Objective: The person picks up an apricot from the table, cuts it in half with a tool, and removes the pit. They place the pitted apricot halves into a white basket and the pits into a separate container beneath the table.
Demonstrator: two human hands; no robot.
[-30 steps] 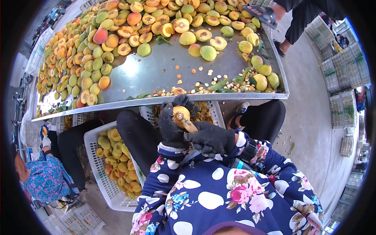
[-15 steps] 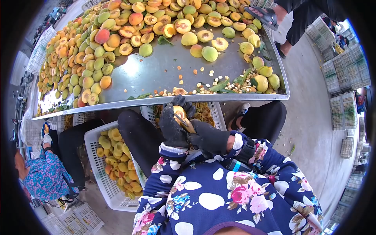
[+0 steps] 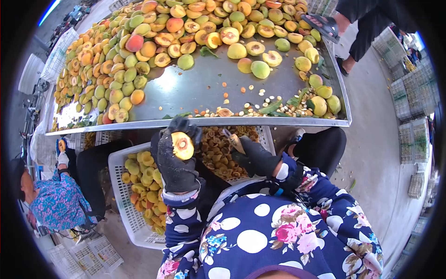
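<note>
My gloved left hand [image 3: 173,160] holds a peach half [image 3: 182,146], its cut face turned up and a reddish-brown hollow at its centre. To the right, my gloved right hand [image 3: 258,158] is closed around a small pitting knife [image 3: 236,142] with a light wooden handle and a metal tip pointing up and left. Knife and peach are apart. Below the hands stands a crate [image 3: 266,139] with brownish fruit pieces. Beyond them a metal table [image 3: 200,88] bears a heap of whole and halved peaches [image 3: 134,43].
Left of my legs is a white crate [image 3: 121,186] of yellow peach halves. Kernels and bits of pit [image 3: 260,106] lie along the table's near edge. A co-worker [image 3: 60,200] sits at the left; another person's sandalled foot [image 3: 325,27] is beyond the table's right end. Stacked crates [image 3: 413,139] line the right.
My hands have moved apart: the left has shifted left with the peach half, now face up, and the right has drawn right with the knife. The view has shifted slightly.
</note>
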